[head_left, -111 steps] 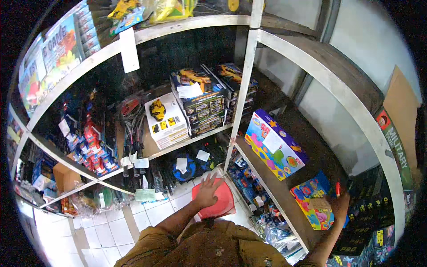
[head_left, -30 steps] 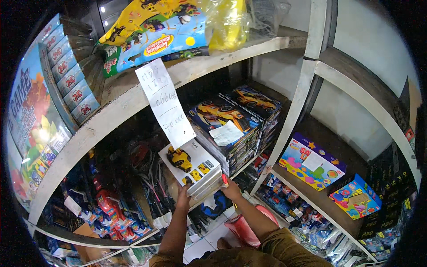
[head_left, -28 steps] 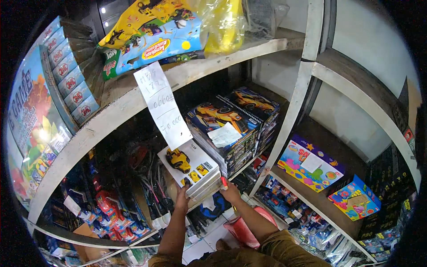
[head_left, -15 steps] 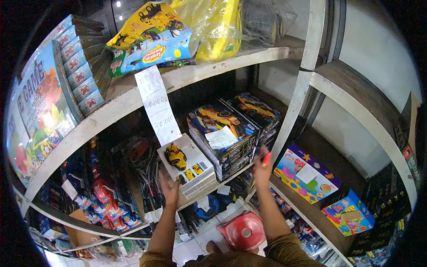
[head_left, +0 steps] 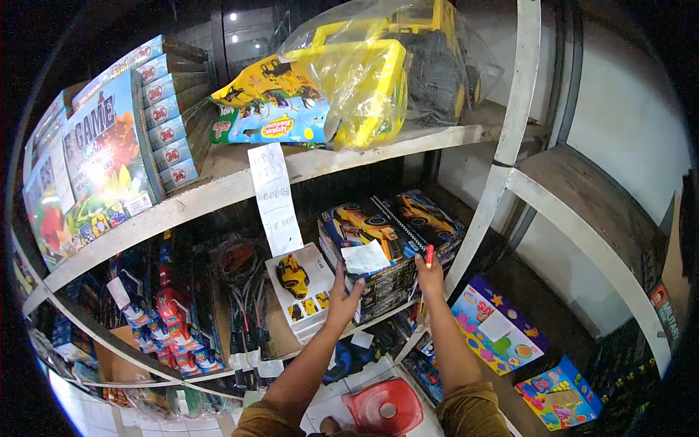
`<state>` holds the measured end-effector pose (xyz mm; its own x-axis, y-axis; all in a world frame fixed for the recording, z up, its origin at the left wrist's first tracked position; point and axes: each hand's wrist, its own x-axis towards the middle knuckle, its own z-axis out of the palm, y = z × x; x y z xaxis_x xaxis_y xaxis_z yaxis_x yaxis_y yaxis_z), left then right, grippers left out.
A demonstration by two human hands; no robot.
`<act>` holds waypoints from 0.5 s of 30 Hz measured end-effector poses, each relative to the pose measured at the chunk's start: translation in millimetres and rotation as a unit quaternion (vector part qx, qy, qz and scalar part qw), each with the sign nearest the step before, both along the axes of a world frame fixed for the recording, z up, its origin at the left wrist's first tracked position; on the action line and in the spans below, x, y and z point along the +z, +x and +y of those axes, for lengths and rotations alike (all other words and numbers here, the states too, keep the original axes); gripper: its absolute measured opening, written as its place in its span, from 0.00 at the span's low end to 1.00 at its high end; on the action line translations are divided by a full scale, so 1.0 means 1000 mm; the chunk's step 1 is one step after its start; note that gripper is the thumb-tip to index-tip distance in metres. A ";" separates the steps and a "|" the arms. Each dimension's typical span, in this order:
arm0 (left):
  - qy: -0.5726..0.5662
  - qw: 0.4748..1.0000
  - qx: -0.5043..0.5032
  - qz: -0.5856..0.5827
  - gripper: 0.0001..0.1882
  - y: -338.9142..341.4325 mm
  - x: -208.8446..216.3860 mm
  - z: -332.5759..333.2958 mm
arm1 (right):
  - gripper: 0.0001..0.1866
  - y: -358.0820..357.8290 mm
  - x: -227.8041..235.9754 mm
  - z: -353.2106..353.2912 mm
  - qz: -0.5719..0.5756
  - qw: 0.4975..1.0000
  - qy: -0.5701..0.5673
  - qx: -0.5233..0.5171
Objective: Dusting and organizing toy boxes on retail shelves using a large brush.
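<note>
Left hand (head_left: pixel 344 297) at dark boxes (head_left: pixel 387 290), grip unclear, right hand (head_left: pixel 429 281) clasping red-tipped item (head_left: pixel 430 255), brown shelf (head_left: pixel 274 336), tiled floor (head_left: pixel 328 404)

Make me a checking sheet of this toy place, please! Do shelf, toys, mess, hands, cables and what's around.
Surface: brown shelf plank, holding boxes.
Things at hand: stacked dark car-picture boxes, paper slip on top; white box to their left.
Clutter: rackets and red-and-blue toys, farther left.
Hands: left hand at the stack's front-left corner, thumb spread; right hand at its right, holding a red-ended pen-like thing.
Cables: nothing seen.
Surroundings: red stool on tiles; bagged yellow toy truck above.
</note>
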<state>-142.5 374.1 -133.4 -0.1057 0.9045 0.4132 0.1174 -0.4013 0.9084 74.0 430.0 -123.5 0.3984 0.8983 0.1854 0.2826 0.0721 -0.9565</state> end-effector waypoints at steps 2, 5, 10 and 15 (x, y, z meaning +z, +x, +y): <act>-0.021 1.000 0.020 0.012 0.40 0.009 0.000 0.001 | 0.29 0.001 -0.008 0.000 -0.040 0.998 0.053 -0.020; 0.003 0.999 0.042 0.007 0.40 0.013 -0.009 0.004 | 0.29 -0.003 0.005 -0.011 -0.063 0.997 0.041 -0.018; -0.024 0.998 0.049 0.002 0.39 0.019 -0.006 0.002 | 0.28 0.005 -0.012 -0.008 -0.025 0.998 0.050 0.001; -0.032 0.998 0.039 -0.044 0.35 0.022 0.001 -0.001 | 0.20 0.001 -0.017 -0.002 -0.050 0.996 0.055 -0.039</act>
